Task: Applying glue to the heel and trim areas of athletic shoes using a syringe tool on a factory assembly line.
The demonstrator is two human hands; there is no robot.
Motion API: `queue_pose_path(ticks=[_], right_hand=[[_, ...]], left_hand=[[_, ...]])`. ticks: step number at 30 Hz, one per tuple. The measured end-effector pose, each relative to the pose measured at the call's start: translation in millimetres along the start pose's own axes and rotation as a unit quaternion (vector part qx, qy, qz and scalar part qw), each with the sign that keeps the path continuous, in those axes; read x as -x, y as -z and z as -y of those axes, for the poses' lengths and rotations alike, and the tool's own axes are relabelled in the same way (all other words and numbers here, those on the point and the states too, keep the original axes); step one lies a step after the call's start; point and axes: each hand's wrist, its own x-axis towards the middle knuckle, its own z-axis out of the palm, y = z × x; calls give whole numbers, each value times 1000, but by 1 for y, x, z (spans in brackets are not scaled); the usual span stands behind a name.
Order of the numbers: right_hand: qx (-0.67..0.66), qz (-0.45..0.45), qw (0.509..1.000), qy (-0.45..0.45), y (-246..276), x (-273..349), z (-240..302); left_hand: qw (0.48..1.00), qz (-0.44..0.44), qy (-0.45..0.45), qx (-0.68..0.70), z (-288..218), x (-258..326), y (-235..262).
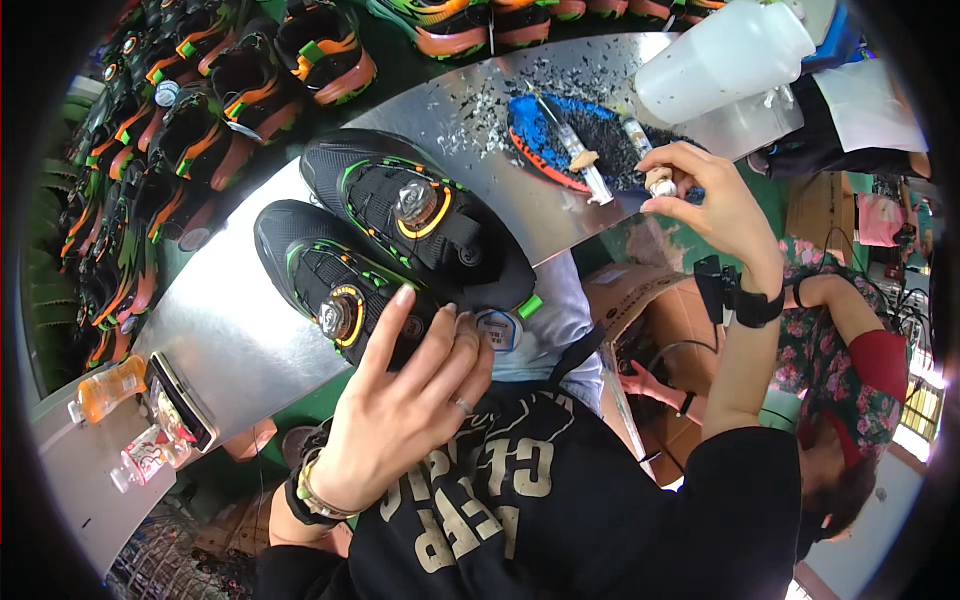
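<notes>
While the left hand (412, 395), fingers loosely spread, touches the nearer black shoe (318, 268), its mate (425, 215) stands just beyond; the right hand (718, 195) pinches a small whitish object (660, 184), a syringe (568, 138) lying to its left.

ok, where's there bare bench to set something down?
Best: the steel bench between the shoe pair and the phone. Smaller: the strip between the pair and the blue pad, though scraps litter its far side. Crowded: the pad area, with syringe, white bottle and right hand.
</notes>
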Motion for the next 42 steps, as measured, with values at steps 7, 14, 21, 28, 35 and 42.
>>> queue_pose_path(ticks=[7,14,21,28,35,42], right_hand=[[-365,-82,926,-53,-72,24,-9],[-405,-185,892,-83,-102,51,-1],[-341,-220,908,-102,-111,42,18],[-373,-274,880,-110,-110,47,10],[-415,-311,851,-85,-119,49,22],[-400,-321,856,-70,-122,44,29]], left_hand=[[992,-94,22,81,1,-4,-10],[889,-360,169,227,26,35,-16],[947,-282,91,126,33,59,-41],[971,-158,-87,159,69,64,-18],[979,-200,-36,-1,61,26,-32],[962,-222,105,-123,32,27,-34]])
